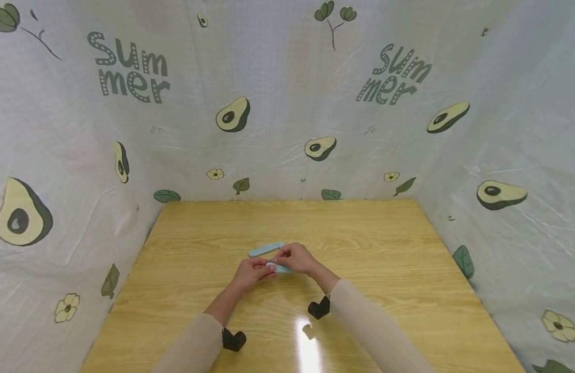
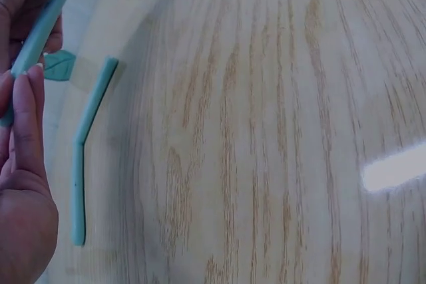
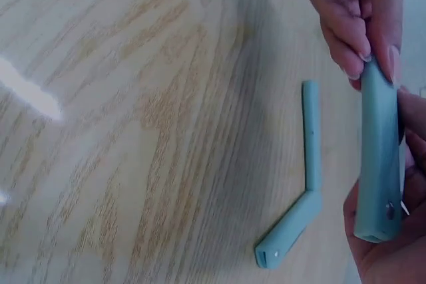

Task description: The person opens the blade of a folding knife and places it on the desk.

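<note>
Both hands hold one pale teal hinged bar (image 3: 378, 151), slim like a folded knife or razor handle, with a rivet near one end. My left hand (image 1: 253, 273) pinches its narrower end between thumb and fingers. Around the riveted end curl the fingers of my right hand (image 1: 297, 257). Part of the bar is covered by the fingers. Just beyond the hands, a second teal hinged bar (image 1: 265, 250) lies on the table, bent at its middle joint. Its wider half shows a slot and a rivet in the right wrist view.
The wooden table (image 1: 213, 223) spreads out on all sides of the hands. A curtain (image 1: 278, 77) printed with avocados and leaves hangs along the back and both sides. A bright light reflection (image 1: 308, 344) lies on the tabletop near the front.
</note>
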Demonstrator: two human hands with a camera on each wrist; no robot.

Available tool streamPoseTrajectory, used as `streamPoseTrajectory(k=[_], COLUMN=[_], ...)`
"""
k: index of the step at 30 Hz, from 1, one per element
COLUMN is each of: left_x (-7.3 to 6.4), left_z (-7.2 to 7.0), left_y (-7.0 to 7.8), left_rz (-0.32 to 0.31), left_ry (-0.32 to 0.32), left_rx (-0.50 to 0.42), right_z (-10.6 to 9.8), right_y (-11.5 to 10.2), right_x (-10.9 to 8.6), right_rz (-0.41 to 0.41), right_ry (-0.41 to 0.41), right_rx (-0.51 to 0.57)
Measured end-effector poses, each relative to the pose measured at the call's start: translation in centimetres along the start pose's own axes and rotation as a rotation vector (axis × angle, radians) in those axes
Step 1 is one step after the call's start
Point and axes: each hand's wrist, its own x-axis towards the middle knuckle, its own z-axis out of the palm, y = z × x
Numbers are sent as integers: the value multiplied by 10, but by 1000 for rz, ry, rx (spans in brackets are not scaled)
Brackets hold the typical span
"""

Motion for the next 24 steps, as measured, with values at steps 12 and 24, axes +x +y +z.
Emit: streamPoseTrajectory(k=[12,24], left_x=[-3,-3], left_z=[-2,-1], left_y=[-6,-2], left_rz=[72,120], left_ry=[8,126], left_rx=[-42,-145], right_z=[-23,-56], right_y=[13,39], right_x=[3,-13], right_rz=[43,15], right_ry=[180,70], right_rx=[236,387])
